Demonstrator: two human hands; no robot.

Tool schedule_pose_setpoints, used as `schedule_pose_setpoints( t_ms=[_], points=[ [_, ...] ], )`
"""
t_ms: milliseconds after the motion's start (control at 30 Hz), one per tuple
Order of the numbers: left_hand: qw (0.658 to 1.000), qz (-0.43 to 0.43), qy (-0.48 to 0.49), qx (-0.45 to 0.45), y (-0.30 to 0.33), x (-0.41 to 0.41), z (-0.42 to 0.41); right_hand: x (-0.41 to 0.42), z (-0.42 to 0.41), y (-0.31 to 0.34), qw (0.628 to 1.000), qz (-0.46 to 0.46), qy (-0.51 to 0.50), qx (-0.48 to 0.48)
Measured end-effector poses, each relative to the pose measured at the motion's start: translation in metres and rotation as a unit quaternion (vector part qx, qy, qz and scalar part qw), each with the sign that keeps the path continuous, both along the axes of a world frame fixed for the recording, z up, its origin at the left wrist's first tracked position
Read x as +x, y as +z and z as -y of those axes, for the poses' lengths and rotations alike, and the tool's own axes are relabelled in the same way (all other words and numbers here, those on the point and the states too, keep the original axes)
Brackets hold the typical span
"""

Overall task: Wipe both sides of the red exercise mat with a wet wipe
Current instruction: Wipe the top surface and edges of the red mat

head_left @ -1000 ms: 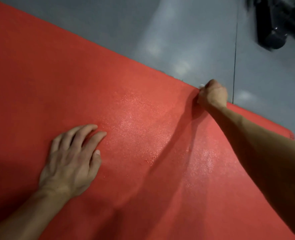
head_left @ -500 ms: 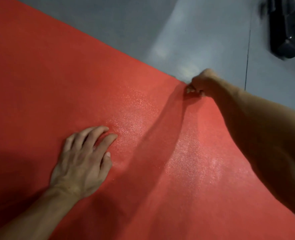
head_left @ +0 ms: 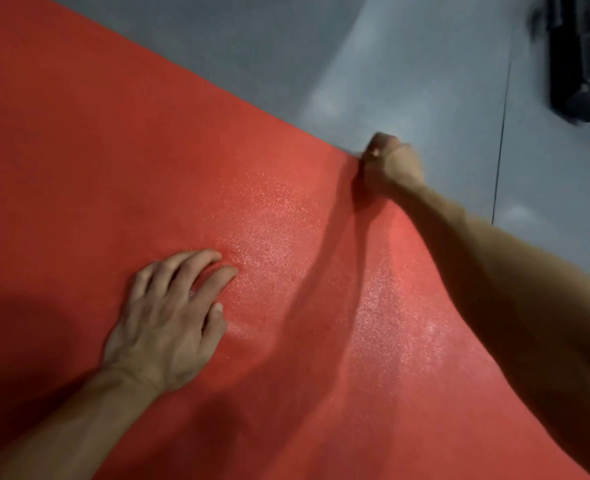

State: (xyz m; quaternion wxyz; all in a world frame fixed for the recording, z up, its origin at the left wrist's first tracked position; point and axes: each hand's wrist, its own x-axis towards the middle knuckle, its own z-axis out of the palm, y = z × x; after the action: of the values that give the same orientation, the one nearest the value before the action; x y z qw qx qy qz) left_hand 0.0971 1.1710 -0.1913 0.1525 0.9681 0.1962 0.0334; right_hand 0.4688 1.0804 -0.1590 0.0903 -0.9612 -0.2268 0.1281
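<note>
A red exercise mat (head_left: 120, 174) is seen spread flat on a grey floor (head_left: 407, 64), filling the left and lower parts of the view, with its far edge running diagonally from upper left down toward the right. At lower left, the left forearm is extended across the mat, and the left hand (head_left: 168, 320) is laid palm down on the red surface. Its fingers (head_left: 196, 268) are released, held nearly straight and slightly spread, and nothing is grasped by them. Just beyond the fingertips, a pale glistening patch (head_left: 272, 233) is visible on the mat, and a second sheen is seen farther right, near the other forearm. A dark shadow is cast across the mat between the two arms.

At right, the right forearm is stretched diagonally upward to the far edge of the mat. The right hand (head_left: 390, 164) is clenched at that edge, knuckles turned toward the floor. Whether the mat's edge, a wipe or anything else is grasped inside the fist cannot be told, since the fist is blurred. A thin dark seam (head_left: 499, 150) is seen in the floor beyond the hand. In the upper right corner, a black object (head_left: 581, 64) is shown on the floor, too blurred to be identified.
</note>
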Motion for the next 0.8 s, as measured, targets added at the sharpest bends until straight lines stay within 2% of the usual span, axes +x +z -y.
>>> schedule_pose_setpoints(
  t_ms=[100, 167, 267, 367, 500, 567, 633, 700, 800],
  points=[
    [1.0, -0.002, 0.001, -0.004, 0.001, 0.0, 0.0, -0.051, -0.005, -0.008, 0.983, 0.062, 0.156, 0.071],
    [1.0, -0.001, 0.001, -0.005, 0.001, 0.0, -0.001, -0.061, 0.017, -0.007, 0.97, 0.087, 0.224, 0.045],
    [1.0, -0.004, 0.0, -0.003, -0.001, 0.0, 0.0, -0.03, 0.043, -0.003, 0.975, 0.113, 0.192, -0.007],
    [1.0, -0.008, 0.004, 0.002, 0.0, -0.001, 0.0, -0.006, 0.045, -0.001, 0.979, 0.141, 0.145, 0.017],
    [1.0, -0.003, 0.005, 0.004, 0.0, 0.001, 0.001, -0.054, 0.054, -0.013, 0.952, 0.104, 0.27, 0.099],
    [1.0, -0.001, 0.007, 0.004, 0.001, 0.001, 0.001, -0.069, 0.065, -0.019, 0.929, 0.109, 0.345, 0.075],
    [1.0, -0.002, 0.006, 0.005, 0.0, 0.001, 0.001, -0.053, 0.062, -0.022, 0.932, 0.146, 0.323, 0.075],
    [1.0, -0.008, 0.007, 0.006, 0.0, 0.001, 0.001, -0.03, 0.052, -0.024, 0.952, 0.188, 0.226, 0.09],
    [1.0, -0.014, 0.009, 0.007, 0.0, 0.001, 0.001, -0.008, 0.037, -0.026, 0.966, 0.166, 0.181, 0.079]
  ],
)
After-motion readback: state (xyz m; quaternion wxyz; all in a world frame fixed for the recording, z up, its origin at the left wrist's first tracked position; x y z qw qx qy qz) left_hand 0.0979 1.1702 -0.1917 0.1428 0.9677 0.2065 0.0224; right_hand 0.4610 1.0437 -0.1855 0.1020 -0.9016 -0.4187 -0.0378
